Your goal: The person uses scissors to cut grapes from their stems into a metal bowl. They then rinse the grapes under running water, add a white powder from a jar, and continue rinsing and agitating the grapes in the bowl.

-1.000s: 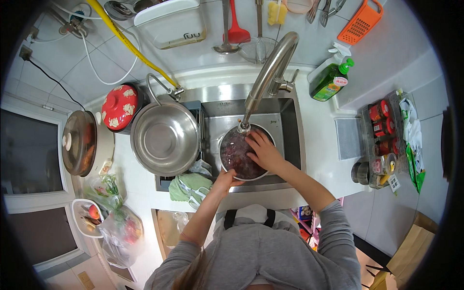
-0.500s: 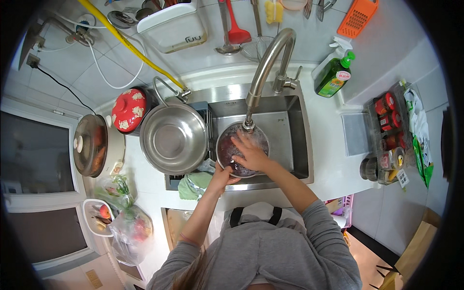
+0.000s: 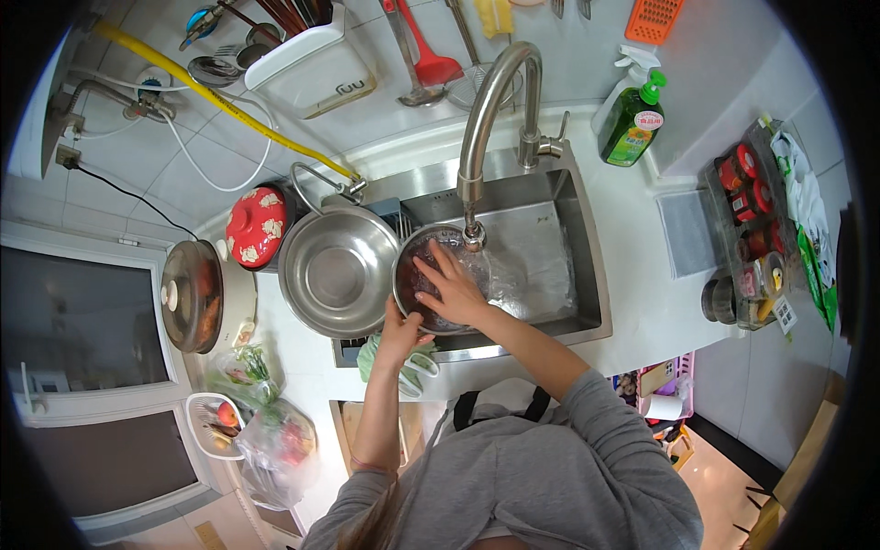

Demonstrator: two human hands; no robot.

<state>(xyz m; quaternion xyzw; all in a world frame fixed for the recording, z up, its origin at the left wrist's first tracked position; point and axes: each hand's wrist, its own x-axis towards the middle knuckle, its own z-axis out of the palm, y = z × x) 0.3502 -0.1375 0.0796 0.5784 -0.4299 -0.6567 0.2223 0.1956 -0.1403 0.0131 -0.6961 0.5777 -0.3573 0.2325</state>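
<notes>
A round metal bowl sits tilted in the left part of the sink, with water and something dark reddish in it that I cannot make out. My left hand grips its near left rim, fingers partly hidden beneath. My right hand lies inside the bowl with the fingers spread over the contents. Directly above, the faucet has its spout end at the bowl's far right rim. Water spills over the right side onto the sink floor.
A large steel basin stands left of the sink, by a red-lidded pot. A green cloth lies at the sink's front edge. A green soap bottle and a rack of jars are on the right.
The bowl has shifted left and tipped to the right, both hands moving with it. Water now runs out across the sink floor. The view has turned slightly.
</notes>
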